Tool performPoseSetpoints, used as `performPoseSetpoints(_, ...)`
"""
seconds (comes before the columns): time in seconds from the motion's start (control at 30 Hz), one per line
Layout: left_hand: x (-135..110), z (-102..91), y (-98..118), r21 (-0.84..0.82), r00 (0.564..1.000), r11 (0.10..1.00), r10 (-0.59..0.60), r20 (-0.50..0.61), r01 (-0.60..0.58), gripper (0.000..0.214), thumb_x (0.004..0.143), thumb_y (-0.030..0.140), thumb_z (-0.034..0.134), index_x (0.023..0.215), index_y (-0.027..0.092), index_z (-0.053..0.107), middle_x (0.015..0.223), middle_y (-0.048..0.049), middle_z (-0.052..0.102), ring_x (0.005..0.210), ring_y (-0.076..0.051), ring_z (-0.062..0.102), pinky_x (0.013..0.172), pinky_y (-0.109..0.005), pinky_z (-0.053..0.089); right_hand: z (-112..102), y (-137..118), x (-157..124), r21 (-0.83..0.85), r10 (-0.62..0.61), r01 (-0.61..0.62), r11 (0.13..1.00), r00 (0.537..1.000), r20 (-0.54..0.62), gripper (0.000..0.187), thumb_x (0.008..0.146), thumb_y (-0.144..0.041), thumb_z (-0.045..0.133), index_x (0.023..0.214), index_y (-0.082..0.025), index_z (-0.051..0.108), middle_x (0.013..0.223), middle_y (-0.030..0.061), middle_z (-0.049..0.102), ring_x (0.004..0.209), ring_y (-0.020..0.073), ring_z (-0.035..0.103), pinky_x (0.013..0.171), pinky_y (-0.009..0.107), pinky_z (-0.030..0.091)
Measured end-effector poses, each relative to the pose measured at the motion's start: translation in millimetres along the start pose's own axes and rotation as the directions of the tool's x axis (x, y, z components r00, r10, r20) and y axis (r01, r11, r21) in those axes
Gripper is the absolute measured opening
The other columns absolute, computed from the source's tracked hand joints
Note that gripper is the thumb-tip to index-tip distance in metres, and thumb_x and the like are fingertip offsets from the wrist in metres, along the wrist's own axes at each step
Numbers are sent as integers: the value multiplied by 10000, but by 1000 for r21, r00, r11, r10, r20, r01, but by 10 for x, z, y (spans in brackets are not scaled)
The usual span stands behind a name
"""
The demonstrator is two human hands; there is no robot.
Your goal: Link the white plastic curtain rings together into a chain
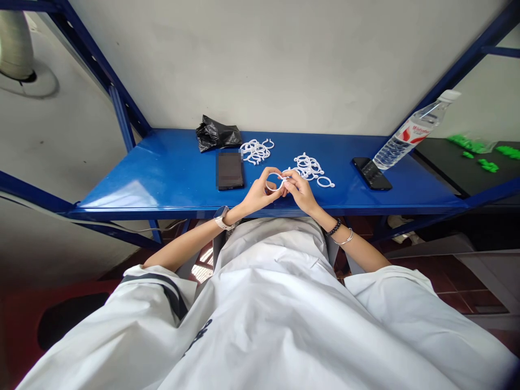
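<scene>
My left hand [260,190] and my right hand [299,190] meet over the front edge of a blue metal table [162,173]. Together they pinch one white plastic ring [275,183], the fingers of both hands curled round it. Just behind my right hand lies a pile of white rings [309,167], with one single ring [325,182] lying apart to its right. A second pile of white rings [255,150] lies farther back, left of centre.
A dark phone [230,170] lies face up left of my hands. A crumpled black bag [217,135] sits at the back. Another phone [371,173] and a tilted water bottle [412,132] are on the right. Green parts [483,151] lie on a black surface beyond.
</scene>
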State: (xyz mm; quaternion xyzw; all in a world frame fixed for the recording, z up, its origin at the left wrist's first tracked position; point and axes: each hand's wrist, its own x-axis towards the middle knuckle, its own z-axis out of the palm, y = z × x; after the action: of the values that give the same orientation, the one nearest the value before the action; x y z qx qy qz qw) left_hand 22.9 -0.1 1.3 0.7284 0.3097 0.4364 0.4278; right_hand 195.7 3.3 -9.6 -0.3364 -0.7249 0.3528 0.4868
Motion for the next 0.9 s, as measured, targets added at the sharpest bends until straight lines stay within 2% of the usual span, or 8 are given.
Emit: performPoseSetpoints(0.9, 10, -18, -59, 73, 996, 994, 78, 43, -81, 409, 872, 489, 598, 1096, 198, 419, 510, 108, 443, 458, -72, 433, 482, -182, 287, 6, -48, -8, -47, -27, 27, 999, 1000, 3, 210, 911, -437, 533, 945, -235, 489, 641, -52, 616, 563, 132, 617, 613, 269, 513)
